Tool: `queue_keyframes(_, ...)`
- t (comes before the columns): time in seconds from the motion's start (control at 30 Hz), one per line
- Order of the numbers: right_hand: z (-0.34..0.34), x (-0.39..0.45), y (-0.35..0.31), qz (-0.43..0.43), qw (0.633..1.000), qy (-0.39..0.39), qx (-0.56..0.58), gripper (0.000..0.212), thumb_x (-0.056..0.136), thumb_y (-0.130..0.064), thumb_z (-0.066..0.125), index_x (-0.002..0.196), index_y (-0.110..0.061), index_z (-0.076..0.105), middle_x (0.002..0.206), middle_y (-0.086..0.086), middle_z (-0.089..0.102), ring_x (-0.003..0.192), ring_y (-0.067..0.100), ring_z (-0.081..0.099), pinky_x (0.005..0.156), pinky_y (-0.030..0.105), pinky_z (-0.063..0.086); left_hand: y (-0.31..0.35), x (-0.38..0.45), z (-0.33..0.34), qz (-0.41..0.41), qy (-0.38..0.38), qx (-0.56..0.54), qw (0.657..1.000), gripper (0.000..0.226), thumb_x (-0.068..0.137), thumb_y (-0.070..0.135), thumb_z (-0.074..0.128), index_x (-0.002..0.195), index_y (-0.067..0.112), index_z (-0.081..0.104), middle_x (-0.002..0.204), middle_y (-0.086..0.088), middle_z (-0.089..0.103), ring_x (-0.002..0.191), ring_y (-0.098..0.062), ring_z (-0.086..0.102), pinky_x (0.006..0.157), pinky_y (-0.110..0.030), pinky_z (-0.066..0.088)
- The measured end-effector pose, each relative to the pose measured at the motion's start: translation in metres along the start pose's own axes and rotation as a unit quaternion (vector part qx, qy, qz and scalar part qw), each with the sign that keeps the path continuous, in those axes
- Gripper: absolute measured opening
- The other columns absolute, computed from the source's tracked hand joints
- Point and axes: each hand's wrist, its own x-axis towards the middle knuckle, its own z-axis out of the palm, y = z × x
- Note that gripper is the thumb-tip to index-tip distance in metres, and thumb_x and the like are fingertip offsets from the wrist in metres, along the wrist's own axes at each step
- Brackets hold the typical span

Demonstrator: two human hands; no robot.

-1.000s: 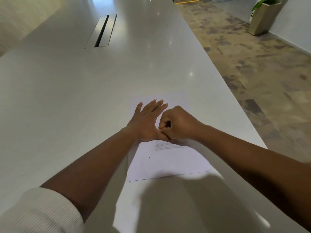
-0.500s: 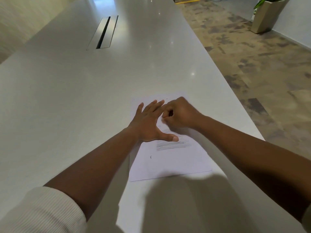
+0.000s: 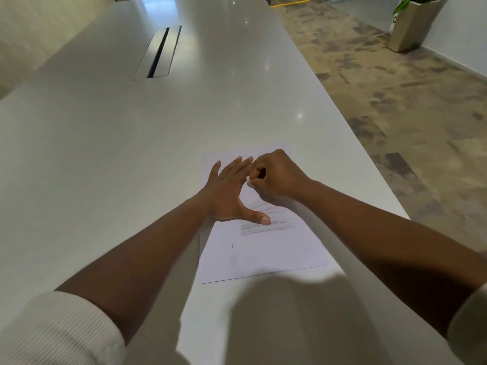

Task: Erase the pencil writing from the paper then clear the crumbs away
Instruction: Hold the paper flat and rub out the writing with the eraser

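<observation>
Paper (image 3: 263, 248) is laid flat on the pale bench (image 3: 131, 154), near its right-hand edge and close to the person. At the far left of the bench, well apart from the sheet, a long metal slot (image 3: 158, 52) is set into the surface. A ribbed cream sleeve (image 3: 52, 330) is seen at the lower left corner, pushed up the forearm.

The left hand (image 3: 226, 191) is pressed flat on the left part of the sheet, with its fingers straight and spread and the thumb stretched out to the right; nothing is held by it. Just beyond the thumb tip, grey pencil strokes (image 3: 263, 227) are seen in a band across the middle of the sheet, and a small dark mark (image 3: 232, 245) is found below them.

The right hand (image 3: 274, 177) is curled tightly, its knuckles raised over the upper part of the sheet and touching the left hand's fingertips. A small white eraser (image 3: 248, 179) is pinched between its thumb and fingers, only a sliver of it being shown.

Further right, patterned flooring (image 3: 395, 101) is seen past the bench edge, and a tapered planter (image 3: 413, 25) is stood by the wall.
</observation>
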Motion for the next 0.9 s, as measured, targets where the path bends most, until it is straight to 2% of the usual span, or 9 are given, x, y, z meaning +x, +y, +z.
queue_keyframes(0.07, 0.001, -0.002, -0.001, -0.015, 1.000, 0.004, -0.006, 0.013, 0.076, -0.003, 0.070, 0.064, -0.004, 0.068, 0.066, 0.006, 0.068, 0.061, 0.017, 0.060, 0.059, 0.018, 0.043, -0.002, 0.001, -0.002, 0.002, -0.011, -0.006, 1.000, 0.142, 0.044, 0.109, 0.047, 0.162, 0.041, 0.004, 0.173, 0.015, -0.003, 0.157, -0.007, -0.014, 0.125, -0.054, -0.013)
queue_keyframes(0.17, 0.004, -0.012, -0.009, -0.045, 0.998, -0.034, 0.017, 0.013, 0.074, 0.001, 0.070, 0.063, -0.005, 0.068, 0.062, 0.001, 0.067, 0.055, 0.007, 0.055, 0.055, 0.009, 0.036, -0.004, 0.002, -0.004, 0.001, -0.031, 0.001, 1.000, 0.148, 0.039, 0.112, 0.044, 0.163, 0.041, 0.003, 0.172, 0.013, -0.009, 0.156, -0.006, -0.019, 0.124, -0.054, -0.015)
queue_keyframes(0.27, 0.004, -0.023, -0.015, -0.080, 0.993, -0.087, 0.030, 0.013, 0.070, 0.004, 0.069, 0.062, -0.006, 0.068, 0.062, -0.001, 0.068, 0.059, 0.006, 0.059, 0.053, 0.010, 0.039, -0.002, 0.004, -0.003, -0.003, -0.045, 0.019, 0.999, 0.159, 0.030, 0.114, 0.037, 0.165, 0.037, 0.003, 0.171, 0.014, -0.012, 0.155, -0.005, -0.022, 0.124, -0.053, -0.016)
queue_keyframes(0.37, 0.001, -0.019, -0.013, -0.061, 0.992, -0.109, 0.028, 0.012, 0.072, -0.001, 0.073, 0.063, -0.008, 0.069, 0.065, -0.001, 0.070, 0.063, 0.010, 0.062, 0.054, 0.015, 0.042, -0.001, 0.003, -0.004, -0.006, -0.039, 0.005, 0.999, 0.157, 0.032, 0.114, 0.038, 0.164, 0.037, 0.005, 0.172, 0.014, -0.012, 0.155, -0.005, -0.022, 0.124, -0.053, -0.017)
queue_keyframes(0.5, 0.002, -0.009, -0.007, -0.008, 0.999, -0.038, 0.021, 0.017, 0.076, -0.003, 0.071, 0.061, -0.010, 0.067, 0.061, -0.001, 0.066, 0.054, 0.006, 0.056, 0.053, 0.011, 0.037, 0.000, 0.002, -0.003, 0.000, -0.033, 0.003, 0.999, 0.146, 0.040, 0.111, 0.044, 0.163, 0.041, 0.007, 0.172, 0.014, -0.011, 0.155, -0.005, -0.021, 0.124, -0.053, -0.017)
queue_keyframes(0.63, -0.003, -0.004, 0.000, 0.009, 1.000, -0.006, 0.002, 0.010, 0.078, -0.007, 0.074, 0.068, -0.007, 0.071, 0.070, 0.005, 0.070, 0.065, 0.016, 0.064, 0.062, 0.019, 0.046, 0.000, 0.001, -0.002, -0.004, -0.023, 0.015, 1.000, 0.141, 0.046, 0.109, 0.047, 0.162, 0.042, 0.001, 0.172, 0.015, -0.010, 0.156, -0.007, -0.019, 0.124, -0.054, -0.014)
queue_keyframes(0.77, -0.004, -0.016, -0.002, -0.012, 0.997, -0.073, 0.028, 0.016, 0.075, -0.010, 0.078, 0.062, -0.017, 0.070, 0.065, -0.006, 0.069, 0.062, 0.007, 0.064, 0.057, 0.014, 0.045, 0.001, 0.001, -0.003, -0.011, -0.026, 0.019, 0.999, 0.143, 0.047, 0.106, 0.049, 0.163, 0.040, -0.002, 0.172, 0.014, -0.010, 0.156, -0.008, -0.018, 0.124, -0.055, -0.014)
queue_keyframes(0.83, -0.006, -0.020, -0.005, -0.021, 0.993, -0.113, 0.027, 0.016, 0.073, -0.011, 0.079, 0.062, -0.018, 0.071, 0.065, -0.008, 0.070, 0.063, 0.006, 0.064, 0.058, 0.015, 0.048, 0.001, 0.002, -0.004, -0.015, -0.035, 0.021, 0.999, 0.146, 0.045, 0.107, 0.048, 0.164, 0.039, -0.003, 0.172, 0.014, -0.012, 0.156, -0.008, -0.020, 0.124, -0.055, -0.015)
queue_keyframes(0.9, -0.009, -0.020, -0.004, -0.011, 0.993, -0.119, 0.022, 0.015, 0.073, -0.012, 0.080, 0.062, -0.018, 0.071, 0.064, -0.009, 0.069, 0.062, 0.005, 0.063, 0.058, 0.016, 0.048, 0.002, 0.002, -0.005, -0.017, -0.043, 0.025, 0.999, 0.147, 0.044, 0.107, 0.047, 0.163, 0.039, -0.005, 0.172, 0.014, -0.013, 0.156, -0.009, -0.021, 0.123, -0.055, -0.016)
